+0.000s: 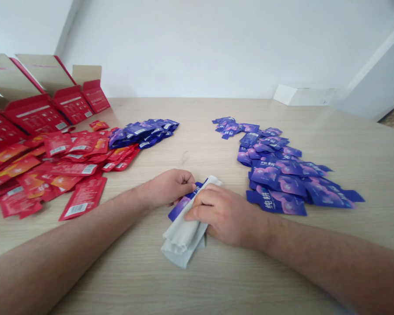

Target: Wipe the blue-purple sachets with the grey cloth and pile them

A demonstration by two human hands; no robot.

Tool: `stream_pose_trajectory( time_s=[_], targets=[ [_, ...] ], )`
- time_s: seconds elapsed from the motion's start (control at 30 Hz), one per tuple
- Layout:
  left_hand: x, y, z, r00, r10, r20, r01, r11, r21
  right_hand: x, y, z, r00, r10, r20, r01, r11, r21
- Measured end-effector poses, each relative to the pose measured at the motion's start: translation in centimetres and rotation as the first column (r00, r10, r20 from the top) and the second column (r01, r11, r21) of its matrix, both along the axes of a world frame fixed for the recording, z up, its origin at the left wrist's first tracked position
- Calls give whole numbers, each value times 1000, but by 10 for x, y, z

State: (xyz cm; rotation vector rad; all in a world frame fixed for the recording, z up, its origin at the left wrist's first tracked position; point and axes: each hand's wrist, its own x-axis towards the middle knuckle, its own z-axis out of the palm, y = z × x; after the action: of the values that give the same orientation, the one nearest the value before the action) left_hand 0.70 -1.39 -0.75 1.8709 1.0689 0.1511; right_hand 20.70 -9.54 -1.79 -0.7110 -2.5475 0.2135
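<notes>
Near the middle of the table, my left hand (175, 187) pinches the upper end of a purple-blue packet (179, 209). My right hand (221, 214) is closed on a folded white cloth (182, 232), which lies slantwise over the right part of that packet. The cloth's loose end hangs toward me, and its top end sticks out above my right fingers. Part of the packet is hidden under the cloth and my fingers. Close to my right hand, a spread pile of purple-blue packets (265, 173) runs back along the table.
Red packets (80, 168) are heaped at the left, with a pile of blue packets (141, 131) at their back right edge. Open red boxes (36, 113) stand behind them at the far left. A white box (302, 95) lies at the back right, by the wall.
</notes>
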Motion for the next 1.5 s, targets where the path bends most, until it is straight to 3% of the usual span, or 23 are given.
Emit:
stream_pose_trajectory(
  time_s=[0.2, 0.4, 0.6, 0.8, 1.0, 1.2, 1.4, 1.5],
  targets=[
    [0, 0, -1, 1000, 5, -17, -5, 1000, 22, 5, 7, -1, 979, -199, -51, 197, 980, -39],
    [0, 0, 0, 1000, -6, 3, 6, 1000, -2, 0, 1, -1, 1000, -9, 5, 9, 1000, -13],
    [2, -2, 2, 1000, 12, -19, -11, 1000, 22, 5, 7, -1, 973, -226, -49, 224, 973, -50],
    [2, -1, 2, 1000, 0, -22, 0, 1000, 0, 1, 0, 0, 1000, -19, 2, 19, 1000, -24],
    [1, -1, 0, 1000, 7, -14, -7, 999, 34, 5, 7, -1, 973, -228, -48, 225, 973, -61],
    [1, -1, 0, 1000, -2, -2, 2, 1000, 1, 1, 2, -1, 1000, -29, -8, 28, 999, -33],
    [1, -1, 2, 1000, -1, -8, 2, 1000, 17, 8, 8, -1, 970, -240, -42, 238, 970, -58],
    [0, 0, 0, 1000, -5, -16, 5, 1000, 8, 5, 5, -2, 987, -155, -39, 153, 987, -48]
  ],
)
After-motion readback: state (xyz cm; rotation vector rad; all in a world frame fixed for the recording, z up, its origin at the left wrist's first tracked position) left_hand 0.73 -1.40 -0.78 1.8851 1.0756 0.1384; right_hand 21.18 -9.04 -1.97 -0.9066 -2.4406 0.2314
